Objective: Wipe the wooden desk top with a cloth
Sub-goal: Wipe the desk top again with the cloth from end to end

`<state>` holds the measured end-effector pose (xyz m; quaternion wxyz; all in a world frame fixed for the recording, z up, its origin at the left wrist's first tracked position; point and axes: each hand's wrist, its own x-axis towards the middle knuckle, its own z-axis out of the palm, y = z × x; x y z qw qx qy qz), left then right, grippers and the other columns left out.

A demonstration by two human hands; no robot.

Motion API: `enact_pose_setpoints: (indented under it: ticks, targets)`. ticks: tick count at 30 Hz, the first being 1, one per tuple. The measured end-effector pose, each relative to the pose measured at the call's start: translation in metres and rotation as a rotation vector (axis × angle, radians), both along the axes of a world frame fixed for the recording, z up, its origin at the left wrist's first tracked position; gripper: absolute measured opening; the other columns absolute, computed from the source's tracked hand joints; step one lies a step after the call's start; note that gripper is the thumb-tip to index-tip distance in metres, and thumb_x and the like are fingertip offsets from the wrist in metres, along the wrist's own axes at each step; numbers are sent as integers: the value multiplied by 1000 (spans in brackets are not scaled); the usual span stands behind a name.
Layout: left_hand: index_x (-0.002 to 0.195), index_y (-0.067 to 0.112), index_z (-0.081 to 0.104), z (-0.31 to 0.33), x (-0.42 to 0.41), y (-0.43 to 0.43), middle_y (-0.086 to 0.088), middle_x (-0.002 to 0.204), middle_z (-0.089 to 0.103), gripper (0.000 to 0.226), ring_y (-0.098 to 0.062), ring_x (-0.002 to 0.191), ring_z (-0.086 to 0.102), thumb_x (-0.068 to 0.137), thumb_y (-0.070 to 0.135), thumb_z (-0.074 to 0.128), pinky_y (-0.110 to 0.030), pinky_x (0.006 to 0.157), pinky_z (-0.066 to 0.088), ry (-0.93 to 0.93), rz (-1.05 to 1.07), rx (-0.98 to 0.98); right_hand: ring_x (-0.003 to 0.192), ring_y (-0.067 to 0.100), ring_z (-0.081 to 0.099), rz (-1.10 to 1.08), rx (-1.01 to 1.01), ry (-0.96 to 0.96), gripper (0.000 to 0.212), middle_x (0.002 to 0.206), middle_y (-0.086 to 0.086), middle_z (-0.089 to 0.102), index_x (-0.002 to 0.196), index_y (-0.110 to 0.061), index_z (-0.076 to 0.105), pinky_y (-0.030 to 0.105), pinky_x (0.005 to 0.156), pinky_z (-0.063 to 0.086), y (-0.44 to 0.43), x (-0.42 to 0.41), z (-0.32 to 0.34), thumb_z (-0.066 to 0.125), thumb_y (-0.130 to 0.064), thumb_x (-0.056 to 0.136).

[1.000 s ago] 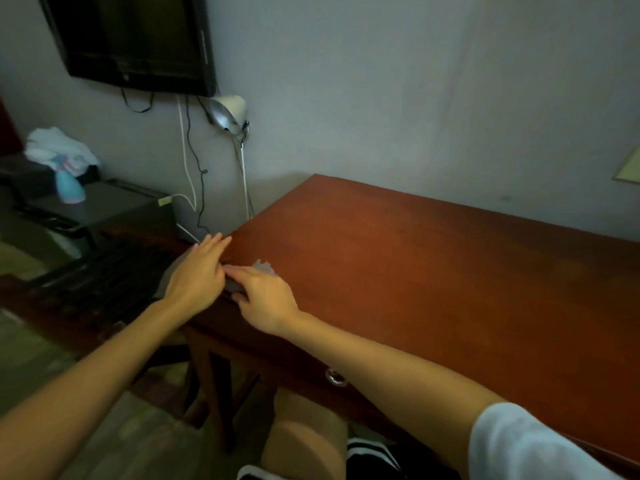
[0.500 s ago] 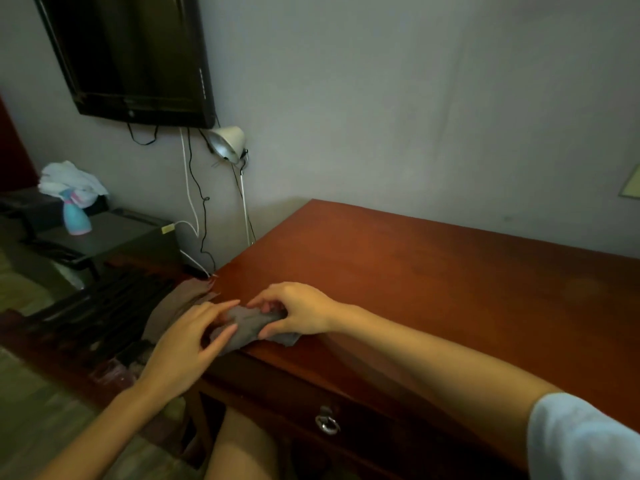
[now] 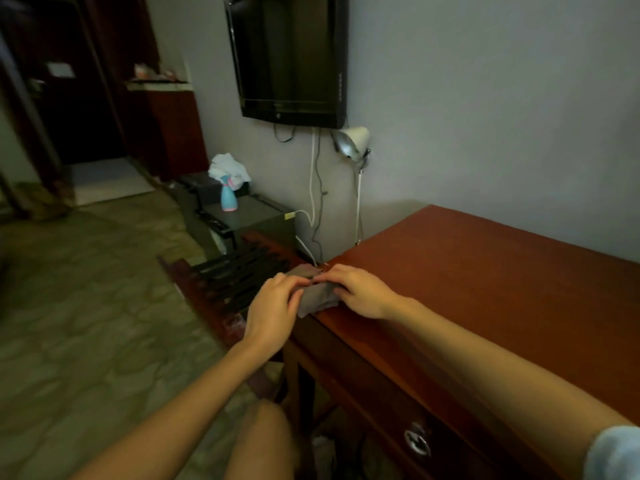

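At the left edge of the desk (image 3: 485, 289) the grey cloth (image 3: 317, 301) lies bunched, partly over the rim, and the left hand (image 3: 273, 306) and right hand (image 3: 362, 292), 2 together, curl their fingers onto its folds, probably gathering it into a pad for wiping.

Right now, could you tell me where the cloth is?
In the head view, the grey cloth sits at the left end of the wooden desk, gripped between the left hand and right hand.
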<state>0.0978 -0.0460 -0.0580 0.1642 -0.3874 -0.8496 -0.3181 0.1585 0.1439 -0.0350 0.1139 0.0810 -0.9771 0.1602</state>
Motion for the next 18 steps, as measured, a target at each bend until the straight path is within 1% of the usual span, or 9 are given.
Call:
enact_pose_setpoints:
  ticks: [2, 3, 5, 7, 8, 10, 13, 16, 18]
  targets:
    - [124, 25, 59, 4, -3, 8, 1, 117, 54, 30, -20, 115, 49, 96, 19, 51, -31, 95, 41, 15, 36, -41, 112, 20, 51, -18, 18, 85, 45, 118, 4, 56, 126, -18, 58, 32, 96, 42, 9, -2, -1, 54, -2, 84]
    - [132, 25, 54, 4, -5, 13, 0, 133, 48, 35, -23, 129, 40, 96, 22, 50, -35, 105, 34, 7, 61, -112, 111, 21, 52, -23, 12, 98, 44, 115, 4, 57, 120, -17, 60, 34, 96, 43, 14, -3, -2, 54, 0, 80]
    - [147, 22, 36, 3, -8, 22, -1, 158, 18, 46, -21, 147, 10, 102, 31, 40, -41, 117, 10, -120, 40, -277, 113, 21, 51, -12, -20, 48, 45, 117, 3, 56, 115, -18, 61, 39, 100, 40, 18, -3, -4, 53, 2, 76]
    - [152, 20, 22, 2, -10, 29, -2, 161, 4, 50, -17, 148, -1, 104, 36, 25, -37, 118, -1, -290, -46, -382, 126, 16, 43, 3, -29, -19, 51, 130, 1, 52, 125, -20, 56, 40, 116, 22, 15, -1, -6, 50, -4, 77]
    - [152, 19, 19, 2, -11, 32, -2, 161, 4, 51, -16, 148, -1, 105, 36, 21, -35, 118, -2, -330, -73, -405, 134, 13, 36, -7, -31, -32, 55, 138, 0, 48, 132, -20, 51, 36, 120, 10, 13, 0, -7, 46, -9, 79]
    - [153, 17, 14, 4, -11, 36, -2, 161, 5, 51, -14, 148, 1, 105, 35, 16, -31, 118, -2, -348, -91, -411, 143, 10, 22, -43, -22, -32, 56, 152, 1, 34, 145, -17, 36, 29, 118, -1, 10, -1, -11, 36, -15, 90]
    - [153, 15, 10, 9, -14, 43, -3, 160, 6, 51, -13, 147, 3, 105, 34, 15, -29, 118, 0, -326, -102, -444, 147, 9, 7, -100, 6, -83, 49, 159, 0, 16, 152, -14, 17, 26, 116, -6, 4, -7, -18, 25, -20, 104]
    - [153, 14, 7, 8, -15, 51, -5, 160, 5, 51, -14, 148, 3, 105, 29, 18, -28, 117, 0, -285, -118, -468, 147, 12, 3, -140, 104, -112, 52, 160, 3, 8, 152, -11, 10, 28, 116, -7, -4, -8, -24, 19, -25, 103]
    - [153, 13, 8, 2, -14, 52, -5, 160, 6, 51, -14, 148, 4, 105, 25, 19, -26, 117, 0, -237, -126, -460, 148, 14, 5, -174, 187, -98, 62, 160, 5, 9, 152, -9, 10, 29, 117, -5, -9, -3, -27, 10, -32, 95]
